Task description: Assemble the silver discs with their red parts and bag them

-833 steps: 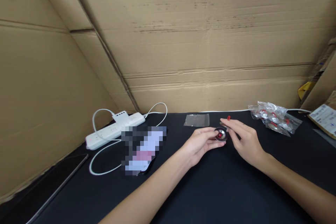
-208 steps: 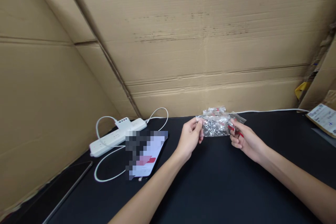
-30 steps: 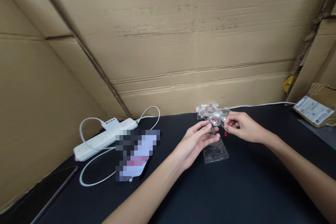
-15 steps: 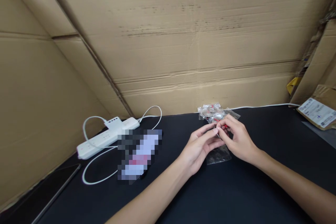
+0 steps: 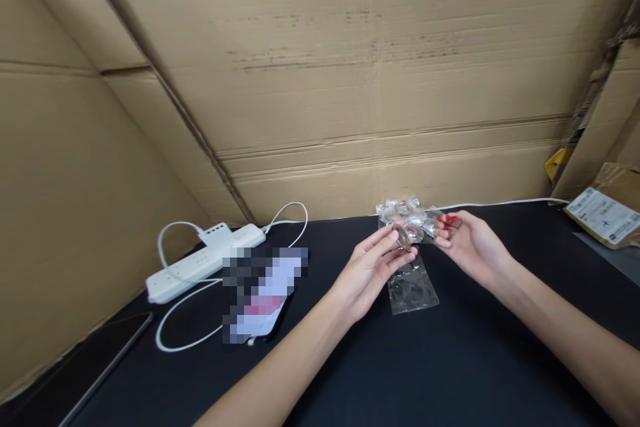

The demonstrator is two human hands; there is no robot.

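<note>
My left hand (image 5: 367, 275) is closed around a small round brownish disc (image 5: 401, 238), which it pinches between thumb and fingers above the table. To its right, my right hand (image 5: 473, 248) grips a thin red cord (image 5: 450, 219) with its fingertips. The two hands are apart. Just behind them is a pile of small clear plastic bags (image 5: 399, 208) with round items and bits of red inside. A flat clear bag (image 5: 413, 290) lies on the black table below my left fingers, partly hidden by them.
At the left are a white power strip (image 5: 185, 270) with looping white cables, a blurred phone (image 5: 270, 297) and a dark flat-screened device (image 5: 100, 363). A brown labelled package (image 5: 610, 207) lies at the right. A cardboard wall (image 5: 380, 100) stands behind.
My hands have moved apart from touching each other. The right one has drawn the red cord away to the right, and the disc now shows in my left fingers.
</note>
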